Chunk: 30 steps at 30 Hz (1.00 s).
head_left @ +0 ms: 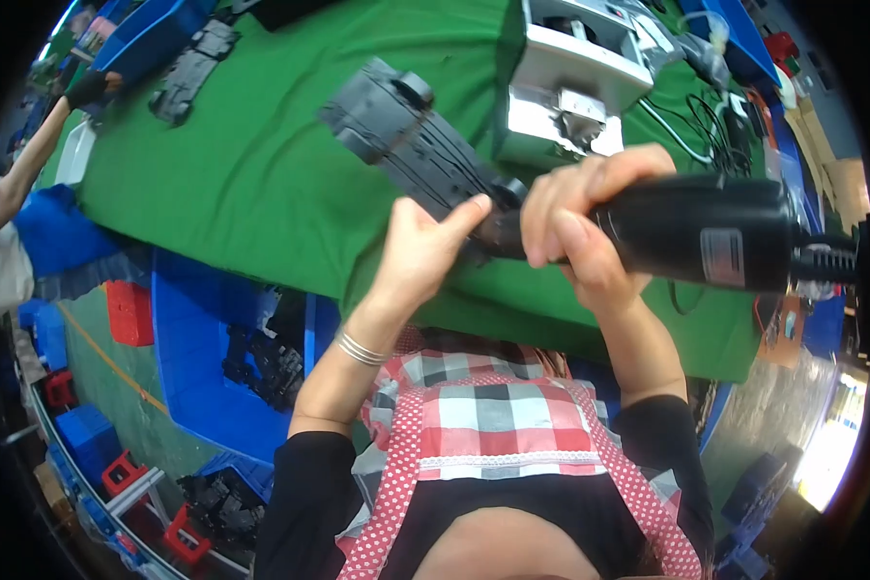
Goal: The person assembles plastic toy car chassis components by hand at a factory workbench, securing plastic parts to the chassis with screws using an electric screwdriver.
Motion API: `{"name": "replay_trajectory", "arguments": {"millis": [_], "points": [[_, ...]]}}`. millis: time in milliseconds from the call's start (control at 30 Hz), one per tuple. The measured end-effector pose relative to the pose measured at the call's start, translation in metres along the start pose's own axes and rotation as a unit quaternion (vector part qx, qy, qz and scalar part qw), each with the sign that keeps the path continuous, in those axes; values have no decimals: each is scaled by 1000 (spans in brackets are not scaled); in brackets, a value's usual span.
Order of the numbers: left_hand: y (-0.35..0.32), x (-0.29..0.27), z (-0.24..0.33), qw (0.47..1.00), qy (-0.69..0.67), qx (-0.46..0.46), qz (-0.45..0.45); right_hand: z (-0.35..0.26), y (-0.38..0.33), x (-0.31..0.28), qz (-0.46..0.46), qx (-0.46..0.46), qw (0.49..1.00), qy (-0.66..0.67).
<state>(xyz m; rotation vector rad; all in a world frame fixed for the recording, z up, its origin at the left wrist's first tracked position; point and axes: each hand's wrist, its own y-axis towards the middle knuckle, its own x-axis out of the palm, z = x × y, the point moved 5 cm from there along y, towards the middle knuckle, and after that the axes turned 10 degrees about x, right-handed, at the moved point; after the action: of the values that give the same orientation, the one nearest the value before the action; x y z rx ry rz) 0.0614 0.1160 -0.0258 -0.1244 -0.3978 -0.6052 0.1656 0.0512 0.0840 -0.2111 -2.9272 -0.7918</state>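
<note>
A dark grey plastic toy-car chassis (435, 159) is held at a slant over the green-covered table (261, 193). My left hand (418, 249) grips its near end, thumb pressed on top. Closed around the front part of a black electric screwdriver (706, 232) is my right hand (590, 217). The screwdriver lies nearly level, its nose pointing left at the near end of the chassis. Blur and my fingers hide the bit, so I cannot tell whether it touches.
A silver metal box-shaped machine (580, 72) stands beyond my right hand, with cables (710, 135) beside it. Another chassis (191, 75) lies far left, near a co-worker's gloved hand (87, 89). Below the table edge, a blue bin (188, 377) holds dark parts.
</note>
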Motion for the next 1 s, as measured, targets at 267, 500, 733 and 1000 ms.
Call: {"name": "replay_trajectory", "arguments": {"millis": [267, 500, 733, 1000], "points": [[-17, 25, 8, 982, 142, 43, -115, -35, -15, -45, 110, 202, 971, 58], [-7, 50, 31, 867, 242, 148, -409, -28, -103, -88, 236, 366, 900, -19], [221, -271, 193, 618, 638, 398, 230, -205, -322, -278, 524, 501, 624, -291], [307, -391, 198, 550, 813, 59, 182, -198, -334, -257, 667, 416, 539, -301]]}}
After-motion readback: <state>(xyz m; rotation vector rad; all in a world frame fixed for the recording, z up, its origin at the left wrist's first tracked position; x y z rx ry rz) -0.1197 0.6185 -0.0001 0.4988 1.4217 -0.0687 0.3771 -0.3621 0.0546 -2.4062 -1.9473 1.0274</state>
